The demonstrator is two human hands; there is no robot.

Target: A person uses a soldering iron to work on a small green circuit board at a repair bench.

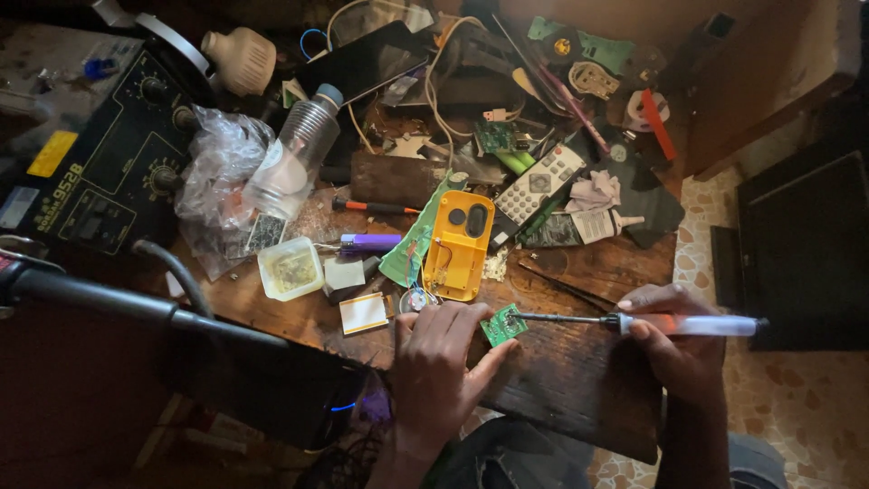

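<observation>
My left hand (441, 362) pinches a small green circuit board (503, 325) at the front of the wooden bench (579, 371). My right hand (674, 349) grips a screwdriver (670, 323) with a pale translucent handle; its thin dark shaft runs left and its tip touches the board. Just behind the board lies a yellow plastic casing (459, 244) with two dark oval holes, and a larger green circuit board (412, 244) leans against its left side.
Clutter fills the bench: a black rework station (100, 172) at left, a clear plastic bottle (294, 158), a crumpled plastic bag (213, 177), a small tub (290, 268), a purple lighter (369, 242), a grey remote (540, 186), cables. A dark tube (118, 303) crosses the lower left. Tiled floor lies right.
</observation>
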